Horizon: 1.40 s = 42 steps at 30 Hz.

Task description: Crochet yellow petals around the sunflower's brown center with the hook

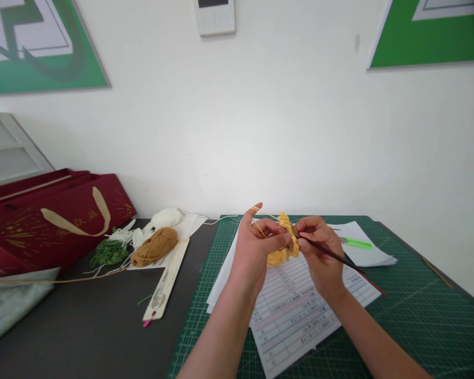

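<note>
My left hand pinches a small yellow crocheted piece between thumb and fingers, with yellow yarn looped over its raised index finger. My right hand grips a dark red crochet hook whose tip meets the piece; the handle slants down to the right. Both hands hover above a printed paper sheet on a green cutting mat.
On the dark table to the left lie a mustard yarn skein, green yarn, white yarn, a long bookmark-like strip and dark red gift bags. A green-handled tool rests on paper at the right.
</note>
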Tool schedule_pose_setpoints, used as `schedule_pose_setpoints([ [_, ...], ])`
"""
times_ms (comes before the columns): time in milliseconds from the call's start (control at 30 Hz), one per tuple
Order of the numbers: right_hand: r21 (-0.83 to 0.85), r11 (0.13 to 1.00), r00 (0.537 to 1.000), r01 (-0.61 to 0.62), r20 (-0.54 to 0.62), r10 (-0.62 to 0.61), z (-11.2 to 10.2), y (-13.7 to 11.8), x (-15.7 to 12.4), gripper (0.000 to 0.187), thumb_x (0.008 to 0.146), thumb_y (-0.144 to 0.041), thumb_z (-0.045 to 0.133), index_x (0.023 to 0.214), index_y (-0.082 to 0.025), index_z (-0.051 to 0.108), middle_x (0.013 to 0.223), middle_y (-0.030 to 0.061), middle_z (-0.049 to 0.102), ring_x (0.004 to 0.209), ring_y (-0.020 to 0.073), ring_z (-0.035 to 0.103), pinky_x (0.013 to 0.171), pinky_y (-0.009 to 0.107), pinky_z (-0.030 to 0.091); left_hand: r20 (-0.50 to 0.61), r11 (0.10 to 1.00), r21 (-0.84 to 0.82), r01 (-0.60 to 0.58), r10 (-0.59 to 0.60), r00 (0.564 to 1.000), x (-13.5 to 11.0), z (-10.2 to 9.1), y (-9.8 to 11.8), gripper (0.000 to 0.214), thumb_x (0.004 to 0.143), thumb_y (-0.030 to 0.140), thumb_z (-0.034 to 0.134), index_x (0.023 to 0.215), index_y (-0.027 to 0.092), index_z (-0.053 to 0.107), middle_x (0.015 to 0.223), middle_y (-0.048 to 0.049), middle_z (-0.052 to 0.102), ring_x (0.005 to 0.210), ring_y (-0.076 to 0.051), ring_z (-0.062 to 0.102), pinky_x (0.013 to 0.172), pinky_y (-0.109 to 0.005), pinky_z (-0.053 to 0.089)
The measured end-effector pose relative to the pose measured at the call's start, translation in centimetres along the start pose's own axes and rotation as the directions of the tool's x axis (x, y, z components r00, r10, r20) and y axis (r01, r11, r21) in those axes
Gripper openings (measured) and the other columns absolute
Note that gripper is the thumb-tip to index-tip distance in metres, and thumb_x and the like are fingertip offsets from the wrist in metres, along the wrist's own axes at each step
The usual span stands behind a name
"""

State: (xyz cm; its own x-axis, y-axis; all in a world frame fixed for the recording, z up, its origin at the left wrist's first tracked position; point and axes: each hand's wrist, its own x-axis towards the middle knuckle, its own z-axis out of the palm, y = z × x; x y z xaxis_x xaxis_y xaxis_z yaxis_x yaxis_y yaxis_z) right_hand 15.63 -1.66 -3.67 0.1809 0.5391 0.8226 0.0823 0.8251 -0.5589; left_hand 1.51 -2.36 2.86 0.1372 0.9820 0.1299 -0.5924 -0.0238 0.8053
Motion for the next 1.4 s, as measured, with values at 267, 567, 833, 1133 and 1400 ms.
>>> schedule_pose_setpoints([
  [267, -0.16, 0.985, 0.996, 0.063, 0.075, -0.052, -0.7, -0.1, 0.6, 0.012, 0.092, -0.016, 0.064, 0.087, -0.024, 0.058, 0.108, 0.0061, 0.061, 0.1, 0.0219, 0.061, 0.08, 0.039, 0.054, 0.126, 0.907, 0.35, -0.232, 0.2, 0.972, 0.0, -0.2, -0.3, 0.111, 0.073, 0.004, 0.078, 0.16, 0.037, 0.017, 0.071, 0.0052, 0.064, 0.067, -0.017, 0.06, 0.067, -0.031, 0.047],
  [567, -0.259, 0.933, 0.938, 0.249, 0.305, -0.166, -1.9, -1.0, 1.9, 0.018, 0.093, -0.011, 0.06, 0.088, -0.027, 0.053, 0.113, 0.0046, 0.076, 0.102, 0.0248, 0.063, 0.087, 0.048, 0.051, 0.219, 0.891, 0.393, -0.229, 0.152, 0.964, -0.1, -0.1, -0.1, 0.116, 0.077, 0.002, 0.071, 0.162, 0.034, -0.002, 0.069, 0.0065, 0.058, 0.066, -0.016, 0.054, 0.064, -0.031, 0.042],
  [833, -0.298, 0.911, 0.902, 0.285, 0.406, -0.149, -2.5, -0.5, 2.3, 0.012, 0.094, -0.016, 0.059, 0.093, -0.027, 0.057, 0.121, 0.0064, 0.075, 0.104, 0.0258, 0.064, 0.088, 0.049, 0.054, 0.236, 0.828, 0.494, -0.265, 0.165, 0.958, 0.0, -0.3, -0.2, 0.114, 0.079, 0.007, 0.07, 0.163, 0.032, -0.003, 0.07, 0.0063, 0.059, 0.065, -0.017, 0.055, 0.063, -0.03, 0.042],
  [1133, -0.279, 0.944, 0.96, 0.175, 0.261, -0.101, -1.3, -0.1, 0.9, 0.015, 0.095, -0.015, 0.057, 0.104, -0.026, 0.057, 0.119, 0.0104, 0.06, 0.111, 0.0249, 0.061, 0.084, 0.041, 0.056, 0.035, 0.961, 0.222, -0.163, 0.159, 0.987, -0.2, 0.4, -0.8, 0.12, 0.068, 0.006, 0.083, 0.159, 0.025, 0.008, 0.067, 0.0094, 0.065, 0.065, -0.014, 0.06, 0.071, -0.027, 0.046],
  [1400, -0.143, 0.989, 0.992, 0.039, 0.124, -0.021, -0.2, -0.3, 1.1, 0.004, 0.099, -0.022, 0.054, 0.099, -0.024, 0.057, 0.108, 0.0079, 0.059, 0.099, 0.0213, 0.065, 0.076, 0.035, 0.059, -0.02, 0.997, 0.064, -0.031, 0.033, 0.999, 0.2, 0.0, -0.9, 0.119, 0.058, 0.011, 0.09, 0.152, 0.01, 0.018, 0.065, 0.0079, 0.068, 0.053, -0.011, 0.053, 0.057, -0.024, 0.036],
])
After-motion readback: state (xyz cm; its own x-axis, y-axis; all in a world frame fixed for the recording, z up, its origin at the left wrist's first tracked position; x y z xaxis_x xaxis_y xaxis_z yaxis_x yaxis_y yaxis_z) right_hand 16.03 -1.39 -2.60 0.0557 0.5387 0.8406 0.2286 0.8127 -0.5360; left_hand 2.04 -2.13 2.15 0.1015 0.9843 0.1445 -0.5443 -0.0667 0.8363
